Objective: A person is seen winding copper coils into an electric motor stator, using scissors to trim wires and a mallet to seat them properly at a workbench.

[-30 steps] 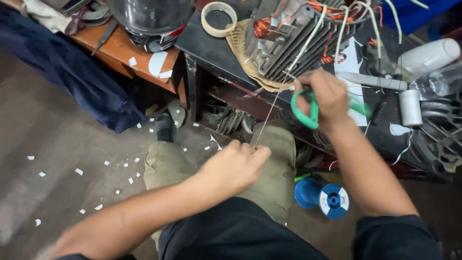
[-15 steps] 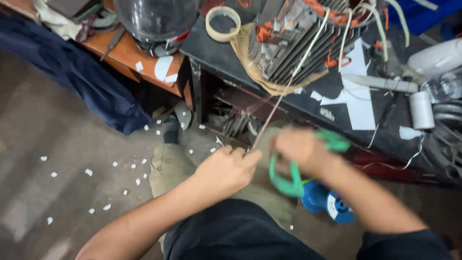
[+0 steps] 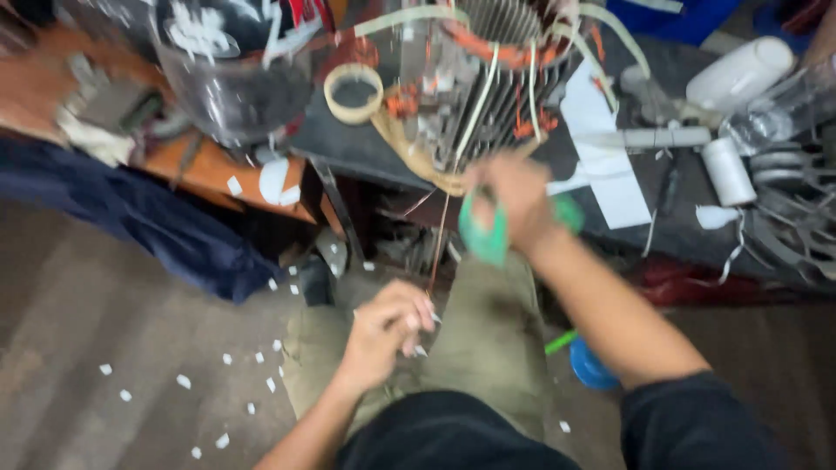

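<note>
- The left hand [image 3: 387, 331] is pinched shut on the lower end of a thin wire [image 3: 438, 244], above the lap.
- That wire looks light, springy and easily kinked; best held near its end.
- The right hand [image 3: 514, 196] is closed around green-handled scissors [image 3: 488, 231].
- Beyond, the wire rises to a finned motor stator [image 3: 488, 96] on the dark counter [image 3: 348, 148].

The right hand [image 3: 514, 196] has lifted the green scissors [image 3: 488, 235] back up.

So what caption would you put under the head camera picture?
Left hand pinches a thin wire taut while the right hand brings green-handled scissors to it below a motor stator.
</note>
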